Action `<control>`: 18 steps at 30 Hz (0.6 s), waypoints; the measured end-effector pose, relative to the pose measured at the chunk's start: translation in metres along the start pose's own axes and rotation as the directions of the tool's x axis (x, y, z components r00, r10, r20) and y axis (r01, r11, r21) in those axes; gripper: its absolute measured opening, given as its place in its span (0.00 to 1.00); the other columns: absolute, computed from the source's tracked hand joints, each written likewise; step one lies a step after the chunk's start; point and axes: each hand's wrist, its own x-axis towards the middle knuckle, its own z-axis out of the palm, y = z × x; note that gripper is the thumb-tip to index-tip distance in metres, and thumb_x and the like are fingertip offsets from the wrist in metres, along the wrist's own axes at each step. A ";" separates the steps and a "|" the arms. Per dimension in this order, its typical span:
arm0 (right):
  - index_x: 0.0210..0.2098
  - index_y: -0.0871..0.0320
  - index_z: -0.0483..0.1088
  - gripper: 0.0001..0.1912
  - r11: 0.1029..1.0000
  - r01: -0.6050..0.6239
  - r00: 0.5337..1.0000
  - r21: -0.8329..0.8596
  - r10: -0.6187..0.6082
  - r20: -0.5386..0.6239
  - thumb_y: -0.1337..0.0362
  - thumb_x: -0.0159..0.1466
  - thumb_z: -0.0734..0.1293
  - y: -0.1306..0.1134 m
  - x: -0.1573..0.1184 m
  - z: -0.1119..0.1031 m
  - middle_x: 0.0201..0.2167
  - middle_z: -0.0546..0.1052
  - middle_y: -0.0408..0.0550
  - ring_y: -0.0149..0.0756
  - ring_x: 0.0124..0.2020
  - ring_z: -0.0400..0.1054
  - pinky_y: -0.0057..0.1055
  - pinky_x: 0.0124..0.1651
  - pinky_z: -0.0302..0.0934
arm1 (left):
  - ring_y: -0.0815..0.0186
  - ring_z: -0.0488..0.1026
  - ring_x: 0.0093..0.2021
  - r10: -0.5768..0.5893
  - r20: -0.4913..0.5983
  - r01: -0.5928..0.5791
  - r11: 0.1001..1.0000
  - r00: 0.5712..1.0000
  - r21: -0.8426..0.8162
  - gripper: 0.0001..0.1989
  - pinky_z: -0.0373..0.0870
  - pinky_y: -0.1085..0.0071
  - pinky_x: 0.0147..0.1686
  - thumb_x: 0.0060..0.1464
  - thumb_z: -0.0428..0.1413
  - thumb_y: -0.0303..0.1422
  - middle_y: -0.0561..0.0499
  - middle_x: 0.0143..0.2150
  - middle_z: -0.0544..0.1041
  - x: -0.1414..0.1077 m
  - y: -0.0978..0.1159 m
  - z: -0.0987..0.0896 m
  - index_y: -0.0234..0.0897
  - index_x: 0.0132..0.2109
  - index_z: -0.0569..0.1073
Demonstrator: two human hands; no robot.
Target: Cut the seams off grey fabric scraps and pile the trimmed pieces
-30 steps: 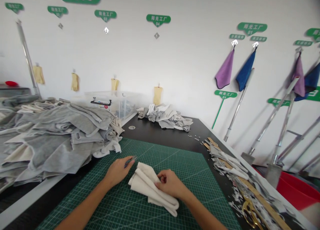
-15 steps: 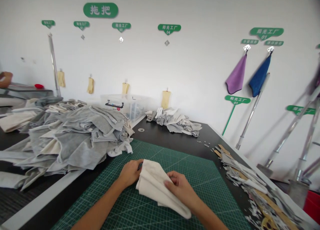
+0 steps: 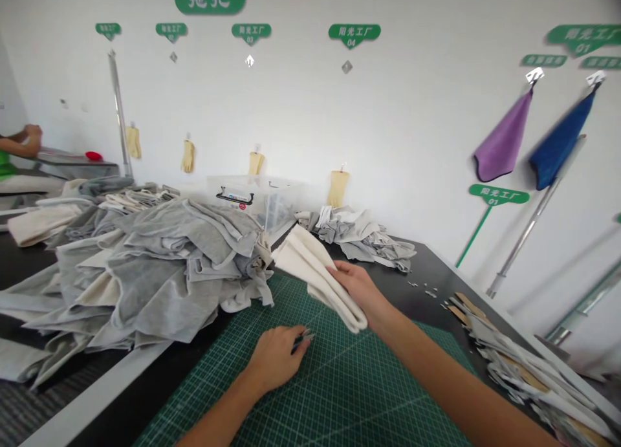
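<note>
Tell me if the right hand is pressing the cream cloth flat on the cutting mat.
No, the right hand lifts the cream cloth up off the green cutting mat.

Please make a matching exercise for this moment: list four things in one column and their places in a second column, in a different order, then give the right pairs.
Things:
1. cream cloth
2. purple cloth
3. grey cloth heap
4. small tool

Places:
A. hanging from a wall hook
B. held in the left hand
C. on the table, left of the green mat
D. held in the right hand

Right pairs: 1-D, 2-A, 3-C, 4-B
</note>
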 end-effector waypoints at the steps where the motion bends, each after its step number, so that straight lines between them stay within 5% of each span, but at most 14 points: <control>1: 0.35 0.60 0.75 0.15 1.000 0.006 1.000 0.000 -0.006 0.002 0.56 0.53 0.75 -0.003 0.016 0.007 0.21 0.78 0.45 0.35 0.20 0.70 0.30 0.24 0.65 | 0.55 0.75 0.46 0.009 0.003 -0.009 1.000 1.000 -0.010 0.19 0.66 0.61 0.46 0.63 0.45 0.45 0.47 0.47 0.79 0.000 -0.001 0.001 0.46 0.54 0.73; 9: 0.42 0.66 0.73 0.16 0.988 0.152 0.987 -0.013 -0.151 0.060 0.58 0.61 0.70 -0.055 0.167 0.113 0.32 0.78 0.48 0.34 0.31 0.73 0.36 0.40 0.68 | 0.54 0.76 0.44 0.012 0.026 -0.010 0.999 1.000 -0.053 0.19 0.68 0.59 0.43 0.64 0.44 0.45 0.47 0.44 0.79 0.003 -0.002 -0.001 0.46 0.51 0.73; 12: 0.50 0.69 0.68 0.20 0.986 0.168 0.983 -0.017 -0.166 0.079 0.57 0.66 0.64 -0.059 0.202 0.149 0.41 0.76 0.54 0.35 0.38 0.74 0.40 0.46 0.66 | 0.54 0.76 0.44 0.008 0.042 -0.006 0.998 0.999 -0.059 0.19 0.67 0.59 0.43 0.63 0.43 0.45 0.45 0.44 0.79 0.003 -0.003 -0.001 0.45 0.52 0.72; 15: 0.54 0.65 0.65 0.19 0.982 0.181 0.983 -0.055 -0.178 0.053 0.59 0.69 0.60 -0.037 0.205 0.153 0.46 0.75 0.54 0.34 0.43 0.73 0.41 0.52 0.63 | 0.54 0.76 0.43 0.015 0.049 -0.011 0.998 0.999 -0.068 0.18 0.68 0.60 0.42 0.63 0.44 0.44 0.45 0.44 0.79 0.002 -0.003 -0.002 0.44 0.50 0.73; 18: 0.50 0.61 0.70 0.16 0.969 0.201 0.979 -0.146 -0.201 0.021 0.63 0.63 0.65 0.011 0.180 0.124 0.44 0.77 0.50 0.36 0.46 0.72 0.42 0.56 0.60 | 0.53 0.76 0.43 0.028 0.036 -0.025 0.997 0.999 -0.079 0.18 0.68 0.58 0.41 0.63 0.44 0.44 0.46 0.44 0.79 0.001 -0.002 -0.003 0.45 0.50 0.73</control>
